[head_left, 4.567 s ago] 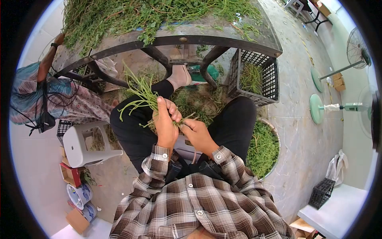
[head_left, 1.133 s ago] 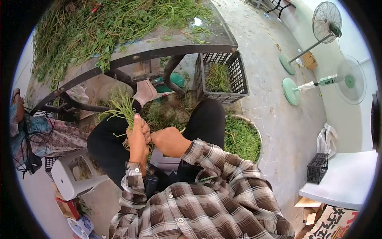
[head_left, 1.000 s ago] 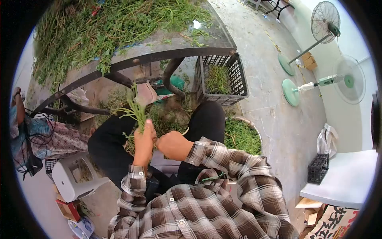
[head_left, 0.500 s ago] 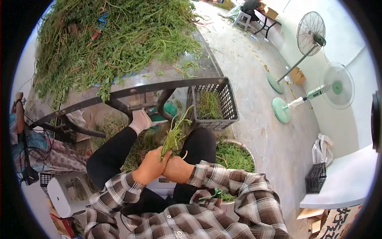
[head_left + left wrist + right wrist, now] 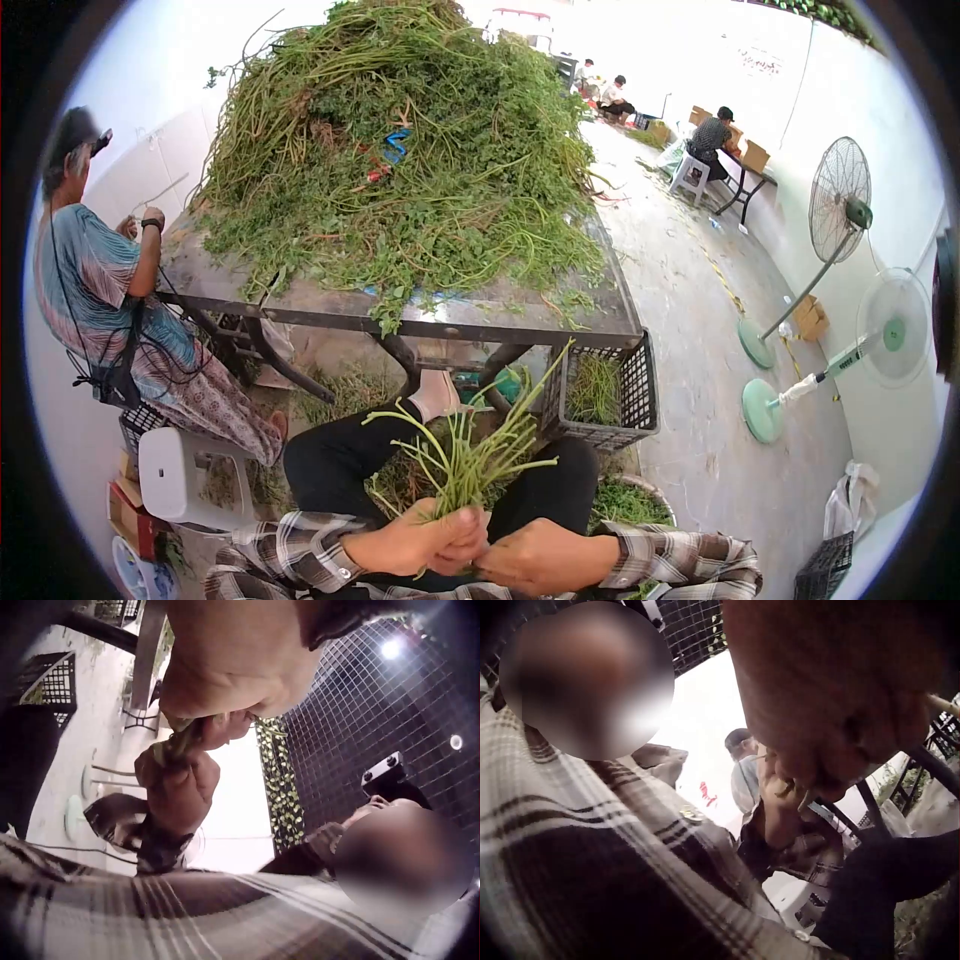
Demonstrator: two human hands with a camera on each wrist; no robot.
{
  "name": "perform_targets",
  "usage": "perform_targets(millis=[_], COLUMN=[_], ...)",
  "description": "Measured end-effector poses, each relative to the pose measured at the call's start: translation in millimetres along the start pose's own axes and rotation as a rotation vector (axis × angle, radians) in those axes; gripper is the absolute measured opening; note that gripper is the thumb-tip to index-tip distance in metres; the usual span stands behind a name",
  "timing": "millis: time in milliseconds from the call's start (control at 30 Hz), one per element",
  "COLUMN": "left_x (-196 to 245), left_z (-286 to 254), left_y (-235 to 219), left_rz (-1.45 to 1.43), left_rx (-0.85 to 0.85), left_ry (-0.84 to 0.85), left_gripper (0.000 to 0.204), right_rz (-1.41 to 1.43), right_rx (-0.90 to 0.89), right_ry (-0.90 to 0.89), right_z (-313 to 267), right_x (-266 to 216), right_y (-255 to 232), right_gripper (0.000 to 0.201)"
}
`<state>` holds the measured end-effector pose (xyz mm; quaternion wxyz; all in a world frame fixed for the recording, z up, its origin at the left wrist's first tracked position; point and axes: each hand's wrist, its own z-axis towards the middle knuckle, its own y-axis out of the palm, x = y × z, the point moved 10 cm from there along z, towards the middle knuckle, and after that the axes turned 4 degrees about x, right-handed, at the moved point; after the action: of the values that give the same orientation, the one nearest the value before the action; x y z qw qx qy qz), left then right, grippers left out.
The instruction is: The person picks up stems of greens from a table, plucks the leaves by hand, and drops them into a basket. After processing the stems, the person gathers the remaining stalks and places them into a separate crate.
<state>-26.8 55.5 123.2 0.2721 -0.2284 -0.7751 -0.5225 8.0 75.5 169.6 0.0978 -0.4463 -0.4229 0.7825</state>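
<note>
My left hand grips a bunch of green plant stems by its lower part, and the stems fan out upward and away from me. Close against it, my right hand has its fingers curled at the bottom of the bunch. In the right wrist view, stem ends show at the right hand's fingertips, and a pale stem sticks out from its other side. The left wrist view has green stems between both hands. The fingers partly hide the lower ends.
A large heap of leafy stems covers the table ahead. Beneath its right corner stands a black crate with cut stems. A round basket of greens is beside my right knee. Another person stands left, near a white stool.
The head view has tilted up, showing more of the heap and room. Both hands have moved lower in view; the bunch, earlier leaning left, now points up and right with stems spread wider.
</note>
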Motion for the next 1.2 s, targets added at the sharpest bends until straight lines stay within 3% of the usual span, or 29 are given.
perform_targets(millis=[167,333,400,467,533,567,633,700,800,900,1067,1200], left_x=[-7,-10,-12,-28,-35,-20,-2,20,61,79,72,64], left_z=[-11,-18,-17,-10,-11,-15,-12,-5,9,23,33,32], left_y=[14,19,20,0,2,14,19,12,-3,-19,-31,-36], left_rz=[-0.086,-0.051,-0.07,-0.017,0.034,-0.04,-0.114,-0.258,-0.318,-0.392,-0.328,-0.295], left_rx=[-0.102,-0.073,-0.11,-0.134,-0.158,-0.129,-0.097,-0.098,0.044,0.14,0.2,0.252], left_ry=[-0.061,-0.067,-0.087,-0.152,-0.214,-0.144,-0.068,0.088,0.345,0.468,0.518,0.538], left_gripper=[0.039,0.04,0.04,0.038,0.049,0.038,0.041,0.037,0.042,0.042,0.041,0.041], right_rz=[-0.068,-0.136,-0.135,-0.046,0.044,-0.051,-0.146,-0.221,-0.148,0.003,0.425,0.59], right_rx=[-0.019,-0.025,-0.028,-0.042,-0.057,-0.065,-0.077,0.039,0.129,0.194,0.281,0.359], right_ry=[-0.044,-0.03,0.002,0.025,0.048,0.021,-0.012,0.021,0.111,0.242,0.46,0.45], right_z=[0,-3,-5,-19,-21,-12,-3,3,6,11,1,8], right_x=[-24,-34,-31,-3,-2,-21,-31,-25,12,33,75,83], right_y=[-11,-13,-13,18,18,-3,-18,-31,-35,-39,-15,-7], right_gripper=[0.014,0.013,0.013,0.013,0.015,0.013,0.012,0.009,0.017,0.019,0.018,0.019])
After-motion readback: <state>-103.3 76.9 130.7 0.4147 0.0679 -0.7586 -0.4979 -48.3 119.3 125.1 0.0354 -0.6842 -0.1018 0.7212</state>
